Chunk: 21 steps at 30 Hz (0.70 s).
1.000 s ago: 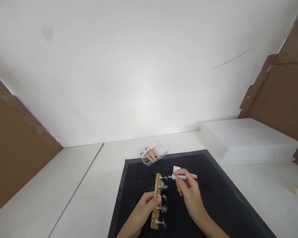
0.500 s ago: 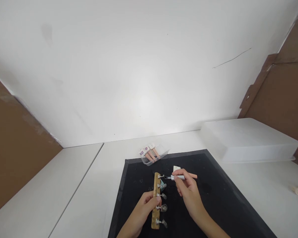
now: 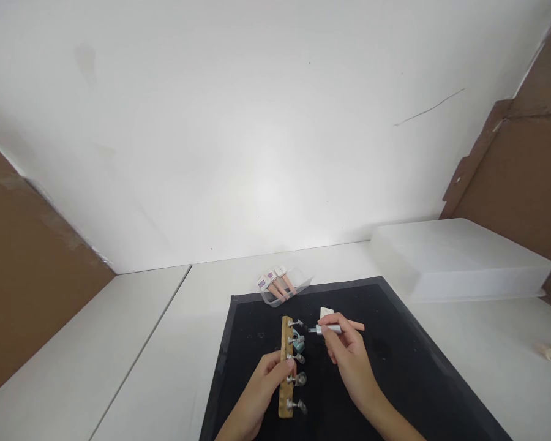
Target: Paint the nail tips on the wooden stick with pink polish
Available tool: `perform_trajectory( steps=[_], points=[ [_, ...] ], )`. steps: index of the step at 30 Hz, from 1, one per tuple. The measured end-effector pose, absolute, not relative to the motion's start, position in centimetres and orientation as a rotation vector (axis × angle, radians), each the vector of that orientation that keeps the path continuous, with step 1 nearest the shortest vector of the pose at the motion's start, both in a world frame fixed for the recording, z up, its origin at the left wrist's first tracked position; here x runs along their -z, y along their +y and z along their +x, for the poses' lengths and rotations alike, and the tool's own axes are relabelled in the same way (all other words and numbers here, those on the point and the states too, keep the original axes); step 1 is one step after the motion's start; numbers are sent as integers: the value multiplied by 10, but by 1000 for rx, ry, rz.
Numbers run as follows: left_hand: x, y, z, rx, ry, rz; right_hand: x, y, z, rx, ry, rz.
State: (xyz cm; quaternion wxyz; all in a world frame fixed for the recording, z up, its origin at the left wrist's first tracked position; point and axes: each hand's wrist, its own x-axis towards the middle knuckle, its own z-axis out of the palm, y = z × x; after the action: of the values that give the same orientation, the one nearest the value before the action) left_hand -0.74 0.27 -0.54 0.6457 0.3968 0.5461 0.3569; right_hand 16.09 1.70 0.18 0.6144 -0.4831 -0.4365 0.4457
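The left hand [image 3: 272, 378] pinches the wooden strip [image 3: 283, 395] over the mat's [image 3: 399, 361] left half; the right hand [image 3: 348, 342] pinches the brush [image 3: 320, 329] near mid-mat. Open surface extends toward the mat's right edge.

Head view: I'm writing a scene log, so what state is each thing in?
Wooden strip: held, carrying a row of clear tips
Left hand: grip closed around the wooden strip
Silver tool: held, its end near the farthest clear tip, contact unclear
Right hand: grip closed on the silver tool
Clear tray: open, holding pink-handled items
Black mat: spread flat
Frosted plastic bin: upside down
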Motion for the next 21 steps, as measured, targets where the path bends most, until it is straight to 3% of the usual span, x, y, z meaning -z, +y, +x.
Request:
perform_trajectory(
  steps=[21],
  points=[
    [-1,3,-5,-834,1262,829,-6,10,160,-1124,-1186,-992]
  ],
)
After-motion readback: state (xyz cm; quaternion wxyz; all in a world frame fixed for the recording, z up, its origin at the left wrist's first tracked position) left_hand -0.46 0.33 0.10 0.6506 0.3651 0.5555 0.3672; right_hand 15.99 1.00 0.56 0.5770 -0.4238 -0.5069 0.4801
